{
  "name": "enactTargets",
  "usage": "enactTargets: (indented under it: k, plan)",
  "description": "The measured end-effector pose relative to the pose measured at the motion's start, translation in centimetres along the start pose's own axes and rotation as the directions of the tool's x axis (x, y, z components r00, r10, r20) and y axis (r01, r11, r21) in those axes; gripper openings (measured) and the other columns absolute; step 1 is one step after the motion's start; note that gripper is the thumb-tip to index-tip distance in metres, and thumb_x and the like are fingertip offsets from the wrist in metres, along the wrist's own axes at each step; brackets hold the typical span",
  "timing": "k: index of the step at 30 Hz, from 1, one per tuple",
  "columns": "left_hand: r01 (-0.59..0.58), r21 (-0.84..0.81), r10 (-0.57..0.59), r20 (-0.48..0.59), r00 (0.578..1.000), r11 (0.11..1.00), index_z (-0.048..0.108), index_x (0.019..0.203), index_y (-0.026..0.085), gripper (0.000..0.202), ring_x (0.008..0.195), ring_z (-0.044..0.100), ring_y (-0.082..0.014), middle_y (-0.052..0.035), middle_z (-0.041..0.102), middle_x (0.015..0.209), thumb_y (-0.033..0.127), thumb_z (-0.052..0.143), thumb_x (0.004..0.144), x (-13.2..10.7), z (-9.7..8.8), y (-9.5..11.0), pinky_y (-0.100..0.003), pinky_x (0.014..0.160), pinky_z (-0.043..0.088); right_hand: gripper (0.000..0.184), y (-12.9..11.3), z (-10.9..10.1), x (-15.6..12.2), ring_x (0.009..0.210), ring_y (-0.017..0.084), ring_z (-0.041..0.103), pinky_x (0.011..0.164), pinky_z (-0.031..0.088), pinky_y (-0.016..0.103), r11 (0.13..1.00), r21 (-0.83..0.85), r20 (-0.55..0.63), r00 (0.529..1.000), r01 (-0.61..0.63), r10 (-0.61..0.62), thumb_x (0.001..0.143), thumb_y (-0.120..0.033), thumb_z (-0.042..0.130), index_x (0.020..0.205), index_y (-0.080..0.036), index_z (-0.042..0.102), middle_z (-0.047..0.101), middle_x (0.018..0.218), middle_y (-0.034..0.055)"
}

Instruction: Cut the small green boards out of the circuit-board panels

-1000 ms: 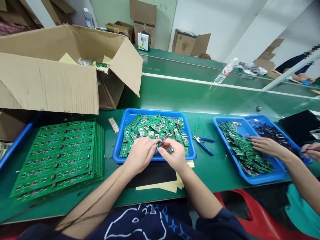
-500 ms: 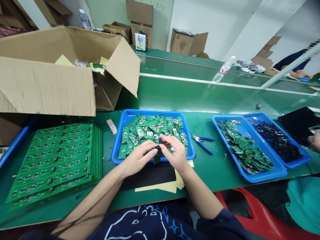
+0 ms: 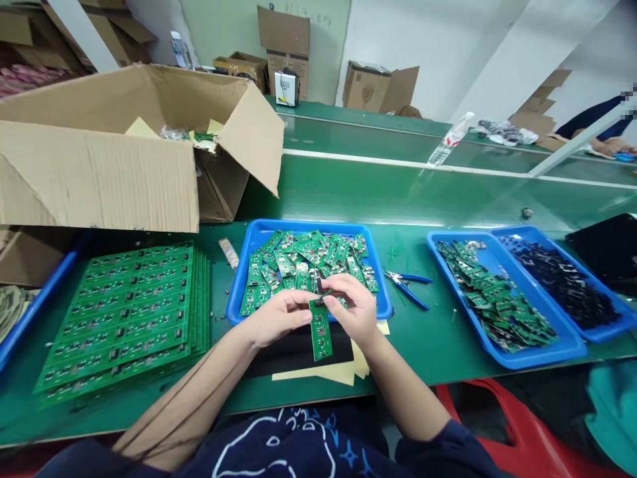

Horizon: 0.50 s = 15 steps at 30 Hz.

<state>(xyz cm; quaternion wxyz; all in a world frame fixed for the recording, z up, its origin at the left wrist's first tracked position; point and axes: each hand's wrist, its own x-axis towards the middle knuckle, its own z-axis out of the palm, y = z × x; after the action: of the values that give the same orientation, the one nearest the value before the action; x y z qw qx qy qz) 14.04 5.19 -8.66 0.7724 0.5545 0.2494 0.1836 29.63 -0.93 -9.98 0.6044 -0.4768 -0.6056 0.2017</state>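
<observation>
In front of me, my left hand (image 3: 279, 317) pinches the upper left edge of a small green circuit board (image 3: 321, 337), whose component side faces me and whose lower end hangs free. My right hand (image 3: 352, 307) is closed at the board's top end, its thumb and fingers on a small dark part (image 3: 319, 285) there. Whether that part is fixed to the board is hidden by the fingers. Just beyond both hands lies a blue tray (image 3: 231, 292) heaped with similar small circuit boards (image 3: 284, 264). Under the hands is a black sheet (image 3: 293, 355) over yellowish paper (image 3: 318, 373).
At left stand stacked circuit board panels (image 3: 124, 312) below a large cardboard box (image 3: 99, 176). Blue-handled cutters (image 3: 411, 292) lie right of the tray. Farther right are a blue tray of boards (image 3: 517, 358) and a tray of black parts (image 3: 604, 335). A bottle (image 3: 450, 141) stands behind.
The board in my hands has turned from nearly edge-on and dark to showing its green component side, hanging lower. The view has shifted slightly left; the co-worker's hand at right has left the frame.
</observation>
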Motion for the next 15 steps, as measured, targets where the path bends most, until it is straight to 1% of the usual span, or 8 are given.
enactTargets:
  k: [2,3,6,8,10,12,13,15]
  plan:
    - [-0.011,-0.019,0.010,-0.060,0.998,1.000,0.069,0.081,0.017,0.048,0.071,0.060,-0.0180,-0.0038,0.066,0.070,0.052,0.077,0.050,0.0,-0.1,0.1,-0.034,0.073,0.048,0.018,0.1,-0.3,0.1,0.079,0.020,0.063,0.063,0.056,0.035,1.000,-0.025,-0.034,0.999,0.007,-0.008,0.082,-0.027,0.053,0.091,-0.021,0.066,0.066,0.086,0.0084]
    - [-0.025,-0.008,0.025,-0.061,0.998,1.000,0.069,0.080,0.017,0.046,0.074,0.060,-0.0187,-0.0048,0.066,0.074,0.050,0.078,0.050,0.1,-0.1,0.2,-0.035,0.075,0.048,0.019,0.3,-0.5,0.2,0.078,0.020,0.063,0.065,0.055,0.036,0.998,-0.054,-0.074,0.997,0.013,-0.017,0.083,-0.026,0.051,0.090,-0.020,0.067,0.067,0.085,0.0080]
    - [-0.058,0.048,0.058,-0.003,0.998,0.997,0.068,0.076,0.016,0.040,0.080,0.061,-0.0198,-0.0067,0.067,0.081,0.046,0.077,0.052,0.0,-0.5,0.7,-0.036,0.078,0.047,0.020,1.0,-1.7,0.8,0.080,0.020,0.063,0.073,0.054,0.037,0.980,-0.200,-0.190,0.981,-0.005,-0.033,0.084,-0.023,0.049,0.086,-0.020,0.068,0.066,0.082,0.0075]
    - [-0.060,0.078,0.061,-0.012,0.998,0.995,0.068,0.076,0.016,0.039,0.079,0.061,-0.0197,-0.0067,0.066,0.081,0.045,0.078,0.052,0.0,-0.7,0.9,-0.036,0.078,0.047,0.019,1.5,-2.6,1.3,0.087,0.020,0.062,0.075,0.053,0.036,0.958,-0.279,-0.198,0.980,-0.067,0.010,0.082,-0.024,0.051,0.089,-0.020,0.068,0.066,0.090,0.0086]
    - [-0.058,0.103,0.066,-0.073,0.995,0.993,0.066,0.078,0.016,0.041,0.078,0.061,-0.0195,-0.0068,0.066,0.083,0.044,0.078,0.051,0.0,-0.9,1.0,-0.036,0.076,0.048,0.019,1.9,-3.5,1.6,0.091,0.020,0.061,0.072,0.053,0.034,0.942,-0.300,-0.185,0.978,-0.151,0.098,0.081,-0.028,0.054,0.088,-0.020,0.069,0.063,0.096,0.0095]
    - [-0.095,0.164,0.119,-0.144,0.982,0.982,0.064,0.080,0.016,0.039,0.079,0.060,-0.0188,-0.0070,0.066,0.087,0.042,0.077,0.054,0.0,-1.1,0.9,-0.035,0.076,0.048,0.019,2.0,-4.0,1.8,0.081,0.018,0.061,0.063,0.052,0.029,0.945,-0.244,-0.145,0.972,-0.217,0.185,0.080,-0.031,0.055,0.078,-0.018,0.069,0.063,0.087,0.0083]
    - [-0.127,0.218,0.166,-0.167,0.972,0.968,0.063,0.080,0.015,0.037,0.080,0.060,-0.0182,-0.0066,0.065,0.087,0.040,0.075,0.056,0.1,-1.1,0.8,-0.034,0.076,0.048,0.021,1.8,-4.0,1.7,0.072,0.016,0.060,0.057,0.051,0.027,0.952,-0.187,-0.081,0.970,-0.241,0.230,0.080,-0.032,0.055,0.072,-0.018,0.068,0.062,0.080,0.0066]
    - [-0.194,0.365,0.268,-0.162,0.950,0.910,0.062,0.081,0.015,0.030,0.079,0.059,-0.0168,-0.0051,0.063,0.084,0.036,0.073,0.061,0.2,-1.0,0.8,-0.033,0.077,0.048,0.021,1.3,-3.6,1.5,0.057,0.012,0.056,0.050,0.047,0.024,0.954,-0.054,0.116,0.947,-0.295,0.299,0.080,-0.033,0.055,0.071,-0.017,0.066,0.061,0.070,0.0032]
